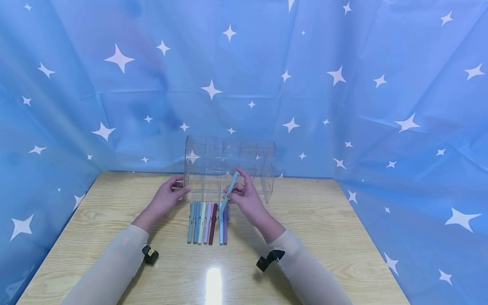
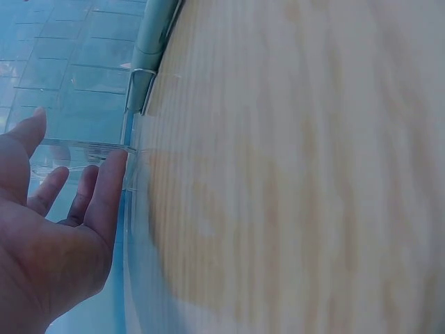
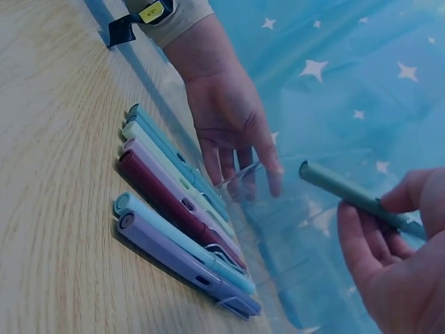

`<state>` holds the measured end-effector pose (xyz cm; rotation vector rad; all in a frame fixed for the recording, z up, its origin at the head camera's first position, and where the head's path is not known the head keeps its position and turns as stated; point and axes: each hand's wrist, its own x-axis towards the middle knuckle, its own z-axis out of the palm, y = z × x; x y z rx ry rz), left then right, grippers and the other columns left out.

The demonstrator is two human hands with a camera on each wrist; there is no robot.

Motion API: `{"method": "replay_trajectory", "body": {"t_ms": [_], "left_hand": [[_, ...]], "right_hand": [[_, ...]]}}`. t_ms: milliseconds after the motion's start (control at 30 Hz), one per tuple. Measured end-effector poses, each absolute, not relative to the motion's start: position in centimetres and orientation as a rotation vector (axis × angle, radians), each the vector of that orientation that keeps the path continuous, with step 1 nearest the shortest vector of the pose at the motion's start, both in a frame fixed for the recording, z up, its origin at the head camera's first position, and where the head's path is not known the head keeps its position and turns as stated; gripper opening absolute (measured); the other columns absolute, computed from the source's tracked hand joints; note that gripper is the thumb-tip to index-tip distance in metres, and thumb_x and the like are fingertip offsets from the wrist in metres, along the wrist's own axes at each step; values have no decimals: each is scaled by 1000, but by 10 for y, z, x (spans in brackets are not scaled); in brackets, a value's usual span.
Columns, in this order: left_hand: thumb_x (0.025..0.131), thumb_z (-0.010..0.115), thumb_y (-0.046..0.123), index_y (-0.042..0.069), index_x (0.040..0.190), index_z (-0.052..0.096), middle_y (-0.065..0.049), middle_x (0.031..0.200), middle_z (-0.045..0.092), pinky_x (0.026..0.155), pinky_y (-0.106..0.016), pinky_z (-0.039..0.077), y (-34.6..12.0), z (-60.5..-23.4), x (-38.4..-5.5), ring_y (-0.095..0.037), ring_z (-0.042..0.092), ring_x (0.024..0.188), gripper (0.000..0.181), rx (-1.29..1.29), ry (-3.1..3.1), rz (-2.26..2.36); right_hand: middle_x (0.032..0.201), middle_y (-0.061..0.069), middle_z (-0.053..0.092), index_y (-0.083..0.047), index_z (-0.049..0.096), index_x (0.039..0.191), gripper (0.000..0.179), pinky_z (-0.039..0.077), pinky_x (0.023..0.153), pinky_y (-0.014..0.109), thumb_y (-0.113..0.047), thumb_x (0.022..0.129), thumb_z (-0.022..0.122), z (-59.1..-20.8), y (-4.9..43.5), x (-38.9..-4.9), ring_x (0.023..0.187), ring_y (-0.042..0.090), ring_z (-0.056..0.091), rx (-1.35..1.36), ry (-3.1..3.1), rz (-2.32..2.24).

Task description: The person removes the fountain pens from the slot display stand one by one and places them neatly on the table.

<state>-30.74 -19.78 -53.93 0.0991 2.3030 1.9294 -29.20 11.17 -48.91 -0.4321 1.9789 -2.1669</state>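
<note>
My right hand [image 1: 249, 201] pinches a grey-green pen [image 1: 231, 185] between thumb and fingers, holding it tilted in front of a clear acrylic organizer [image 1: 185, 161]. In the right wrist view the capless-looking end of that pen points toward the organizer's left side. The left hand [image 1: 166, 199] is at the organizer's left wall, fingers extended around its corner, as the left wrist view also shows. Between the hands several pens lie side by side on the table: teal [image 1: 190, 224], blue [image 1: 196, 224], mint [image 1: 202, 224], lavender [image 1: 207, 224], maroon [image 1: 213, 224], light blue [image 1: 221, 231] and purple [image 1: 225, 226].
The wooden table [image 1: 328, 237] carries the pens and the organizer, whose see-through dividers form several compartments. Behind it hangs a blue curtain [image 1: 251, 76] with white stars. A gap separates the maroon pen from the light blue one.
</note>
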Motion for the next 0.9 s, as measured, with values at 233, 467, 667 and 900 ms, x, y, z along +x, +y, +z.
{"method": "replay_trajectory", "body": {"t_ms": [233, 467, 667, 900], "left_hand": [[112, 71, 27, 5, 169, 39, -28, 151, 48, 108, -49, 62, -197, -539, -307, -46, 57, 136, 69, 100, 2287, 1946], [112, 70, 26, 4, 167, 41, -29, 149, 50, 106, -46, 63, -198, -540, -308, -44, 59, 133, 66, 90, 2305, 1930], [113, 70, 26, 3, 167, 39, -29, 148, 50, 106, -45, 63, -198, -541, -309, -43, 59, 132, 66, 88, 2301, 1930], [113, 69, 25, 4, 167, 40, -29, 149, 50, 106, -46, 63, -198, -542, -309, -43, 59, 133, 64, 91, 2300, 1931]], "right_hand": [[116, 23, 73, -32, 36, 171, 90, 68, 93, 43, 13, 98, 64, -489, 114, -289, 107, 36, 71, -478, 2022, -2103], [109, 14, 66, -31, 39, 171, 94, 68, 94, 45, 15, 94, 67, -491, 119, -287, 102, 25, 69, -450, 2068, -2048], [113, 12, 62, -35, 42, 169, 93, 68, 94, 45, 12, 94, 70, -494, 126, -287, 105, 25, 67, -439, 2117, -1988], [120, 15, 61, -32, 38, 172, 94, 69, 94, 44, 10, 95, 72, -495, 136, -284, 107, 26, 67, -434, 2164, -1910]]}}
